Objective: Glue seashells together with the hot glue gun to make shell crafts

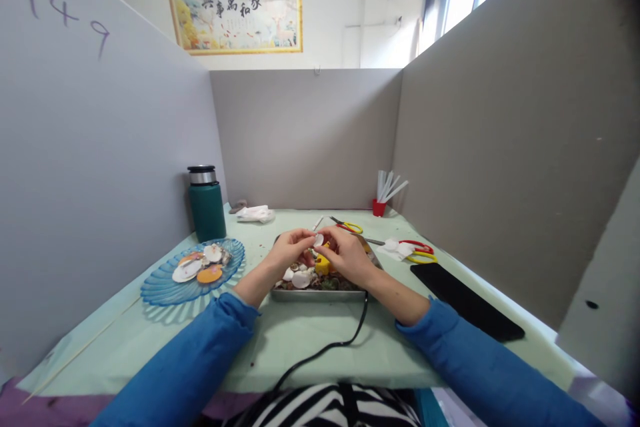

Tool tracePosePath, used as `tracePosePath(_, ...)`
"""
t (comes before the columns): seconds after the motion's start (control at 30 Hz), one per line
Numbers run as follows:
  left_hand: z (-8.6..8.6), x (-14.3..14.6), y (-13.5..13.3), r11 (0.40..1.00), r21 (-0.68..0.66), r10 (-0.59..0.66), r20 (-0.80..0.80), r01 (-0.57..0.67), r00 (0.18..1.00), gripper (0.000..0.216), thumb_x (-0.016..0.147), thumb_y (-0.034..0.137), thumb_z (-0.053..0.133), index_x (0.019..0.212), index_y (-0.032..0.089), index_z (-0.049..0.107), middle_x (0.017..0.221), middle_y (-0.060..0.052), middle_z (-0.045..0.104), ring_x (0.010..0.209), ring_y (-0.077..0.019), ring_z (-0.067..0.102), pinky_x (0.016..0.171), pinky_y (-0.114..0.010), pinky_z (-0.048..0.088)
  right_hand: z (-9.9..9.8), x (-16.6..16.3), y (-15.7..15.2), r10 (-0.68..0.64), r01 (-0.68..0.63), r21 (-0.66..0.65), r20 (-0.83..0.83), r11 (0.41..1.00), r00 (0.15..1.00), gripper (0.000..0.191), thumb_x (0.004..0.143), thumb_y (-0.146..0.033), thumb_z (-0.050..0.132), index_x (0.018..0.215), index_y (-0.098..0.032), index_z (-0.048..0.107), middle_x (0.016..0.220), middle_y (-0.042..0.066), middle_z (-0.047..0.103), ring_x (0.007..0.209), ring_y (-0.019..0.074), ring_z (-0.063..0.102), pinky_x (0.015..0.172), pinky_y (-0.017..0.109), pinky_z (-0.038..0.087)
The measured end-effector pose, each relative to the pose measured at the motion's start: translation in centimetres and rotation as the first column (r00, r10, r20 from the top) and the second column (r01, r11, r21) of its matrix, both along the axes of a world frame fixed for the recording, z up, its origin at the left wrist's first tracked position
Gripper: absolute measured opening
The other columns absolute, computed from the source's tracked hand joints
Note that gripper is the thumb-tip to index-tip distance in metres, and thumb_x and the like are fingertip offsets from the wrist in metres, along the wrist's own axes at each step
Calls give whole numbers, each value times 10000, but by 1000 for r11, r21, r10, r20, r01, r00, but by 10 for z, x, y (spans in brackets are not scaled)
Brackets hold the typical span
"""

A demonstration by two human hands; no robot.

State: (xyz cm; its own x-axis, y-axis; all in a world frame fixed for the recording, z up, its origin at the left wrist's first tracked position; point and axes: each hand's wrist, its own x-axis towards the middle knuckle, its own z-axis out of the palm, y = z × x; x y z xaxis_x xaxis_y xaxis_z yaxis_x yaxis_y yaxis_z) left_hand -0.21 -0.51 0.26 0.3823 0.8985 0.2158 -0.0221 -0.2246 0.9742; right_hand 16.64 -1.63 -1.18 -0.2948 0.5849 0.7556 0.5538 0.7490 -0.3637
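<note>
Over a metal tray (pixel 320 295) my two hands meet with fingers pinched around a small white shell (pixel 319 239). My left hand (pixel 291 248) grips it from the left, and my right hand (pixel 349 256) has its fingertips at the shell's right side. Just beneath my right fingers is a yellow tool (pixel 323 264), which looks like a glue gun; its far part is hidden by the hand. White shells (pixel 301 279) and small brownish pieces lie in the tray. A black cord (pixel 330 347) runs from the tray's front edge toward my lap.
A blue scalloped plate (pixel 155 287) with shells stands left, near a green bottle (pixel 207 210). Scissors (pixel 419 251), pliers-like yellow-handled scissors (pixel 353 227), crumpled tissue (pixel 397 249), a black flat slab (pixel 465 300) and a red cup (pixel 379 207) of white sticks are right. Partitions enclose three sides.
</note>
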Motion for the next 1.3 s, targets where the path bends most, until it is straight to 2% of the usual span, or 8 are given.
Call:
tracePosePath(0.27,0,-3,2,997,-21,-75,42,76,996,359,688,406,690,888,115,625,644,-2,618,456,-84,568,468,-192,420,1,0,-1,21,-21,1,0,1000,1000,174,841,-256,573,1000,-186,567,833,35,615,727,153,550,641,254,407)
tracePosePath(0.6,-1,-5,4,998,-12,-59,38,59,998,324,669,388,707,814,115,609,616,7,602,435,-80,551,463,-196,412,1,0,-2,19,-19,11,5,1000,1000,189,824,-250,597,1001,-187,575,843,34,613,707,145,549,641,257,414)
tracePosePath(0.9,4,-6,4,993,70,93,60,-97,994,356,662,380,708,874,113,604,656,-2,621,451,-84,553,489,-223,455,1,0,0,-15,17,50,-53,999,999,179,832,-251,585,997,-182,580,844,39,608,728,150,554,656,260,428)
tracePosePath(1.0,10,-13,9,996,54,73,-9,-72,997,362,657,374,718,892,120,610,714,-21,642,502,-92,578,542,-243,485,0,1,0,-40,42,65,-40,997,998,128,845,-231,556,959,-181,586,849,44,610,763,159,559,669,262,427)
tracePosePath(1.07,17,-23,13,991,12,136,-78,-136,988,369,635,370,734,873,121,600,655,-16,631,499,-96,575,550,-247,487,-1,2,1,-44,46,69,-34,997,998,115,848,-212,541,949,-180,587,855,45,612,759,156,561,670,263,426)
tracePosePath(1.17,32,-50,17,963,94,269,-237,-253,934,371,639,375,724,876,125,586,694,-39,660,516,-112,588,549,-252,483,-2,2,2,-43,45,72,-27,996,999,105,847,-196,527,933,-179,586,852,46,613,759,157,562,670,265,426)
tracePosePath(1.23,41,-78,19,923,221,379,-383,-315,843,344,684,377,679,901,124,591,779,-64,683,568,-126,609,568,-248,477,-2,2,3,-38,40,72,-22,997,999,101,843,-187,527,924,-178,587,856,47,614,768,158,562,675,266,427)
tracePosePath(1.3,48,-109,20,848,378,529,-593,-370,607,296,757,370,592,942,139,609,823,-45,689,652,-131,629,616,-229,462,-2,2,4,-35,36,69,-22,997,999,100,838,-181,529,919,-177,588,857,46,615,770,157,562,676,266,428)
